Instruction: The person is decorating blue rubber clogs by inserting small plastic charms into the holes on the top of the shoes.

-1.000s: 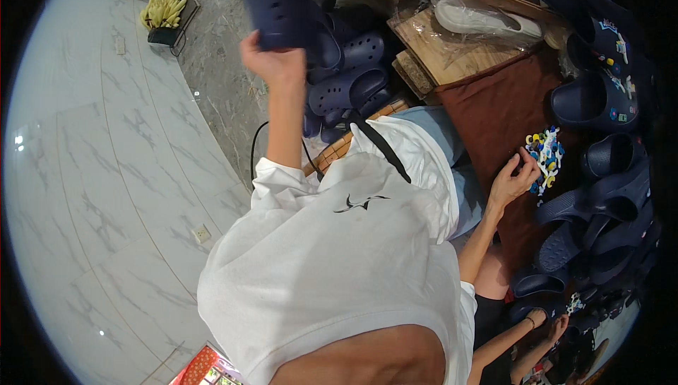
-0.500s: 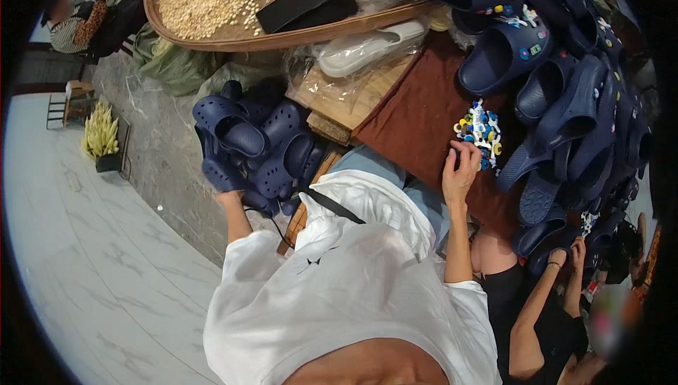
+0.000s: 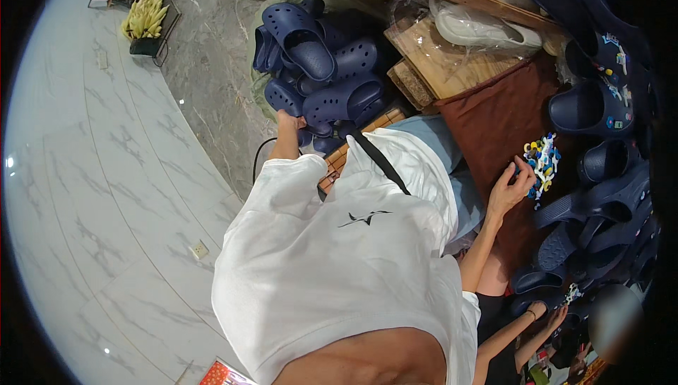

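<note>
A heap of navy perforated clogs (image 3: 321, 67) lies at the top centre. My left hand (image 3: 288, 123) reaches into its lower edge and touches a clog; the fingers are hidden among the shoes. My right hand (image 3: 512, 184) rests on a brown cloth (image 3: 487, 116), fingers spread, with the fingertips touching a small pile of colourful shoe charms (image 3: 542, 159). My white T-shirt with a black strap fills the middle of the view.
More navy clogs (image 3: 593, 109), some with charms, line the right side. A white shoe in plastic (image 3: 480, 28) lies on wooden boards. Another person's hand (image 3: 547, 314) works at lower right. A yellow bunch (image 3: 145, 14) sits on a rack by the marble floor.
My left hand held a navy clog up high; it has come down and now sits at the clog heap. My right hand stays by the charms. The view has shifted.
</note>
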Demonstrator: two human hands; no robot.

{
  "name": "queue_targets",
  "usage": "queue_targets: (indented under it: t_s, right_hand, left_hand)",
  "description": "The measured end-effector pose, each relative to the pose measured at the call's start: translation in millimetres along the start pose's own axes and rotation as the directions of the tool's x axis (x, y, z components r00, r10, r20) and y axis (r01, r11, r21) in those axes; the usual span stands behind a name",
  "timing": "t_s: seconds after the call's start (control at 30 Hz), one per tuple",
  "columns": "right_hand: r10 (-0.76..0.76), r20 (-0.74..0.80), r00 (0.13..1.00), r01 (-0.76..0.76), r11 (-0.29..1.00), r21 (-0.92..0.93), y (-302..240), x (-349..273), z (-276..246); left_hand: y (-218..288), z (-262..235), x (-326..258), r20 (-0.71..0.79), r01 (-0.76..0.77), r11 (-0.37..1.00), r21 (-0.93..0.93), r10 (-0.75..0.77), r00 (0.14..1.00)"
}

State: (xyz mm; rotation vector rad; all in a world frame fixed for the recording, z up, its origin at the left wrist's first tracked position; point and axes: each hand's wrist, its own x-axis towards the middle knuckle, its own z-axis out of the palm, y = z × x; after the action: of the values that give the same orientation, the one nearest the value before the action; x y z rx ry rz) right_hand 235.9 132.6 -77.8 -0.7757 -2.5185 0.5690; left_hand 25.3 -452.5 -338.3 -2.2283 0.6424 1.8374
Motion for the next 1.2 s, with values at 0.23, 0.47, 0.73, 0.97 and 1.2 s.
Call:
queue_targets:
  t_s: [0.23,0.47,0.73,0.97,1.2]
  right_hand:
    - [-0.056,-0.065,0.996,0.067,0.980,0.189,-27,16,11]
    - [0.026,-0.075,0.997,-0.013,0.986,0.164,-8,5,4]
    - [0.100,-0.157,0.982,-0.069,0.979,0.194,-8,-1,-15]
    - [0.126,-0.296,0.947,-0.072,0.980,0.188,-8,11,-47]
    - [0.110,-0.460,0.881,-0.034,0.985,0.172,-2,45,-93]
  left_hand:
    - [79,-48,9,0.614,-0.126,-0.690,0.713,0.528,0.587]
    - [-28,0,-59,0.940,-0.170,-0.972,-0.160,-0.097,-0.326]
    - [-55,4,-94,0.730,-0.399,-0.910,0.108,0.345,-0.589]
    - [-76,22,-108,0.396,-0.666,-0.655,0.357,0.752,-0.527]
    - [-153,103,-285,0.422,-0.733,-0.634,-0.247,0.610,-0.670]
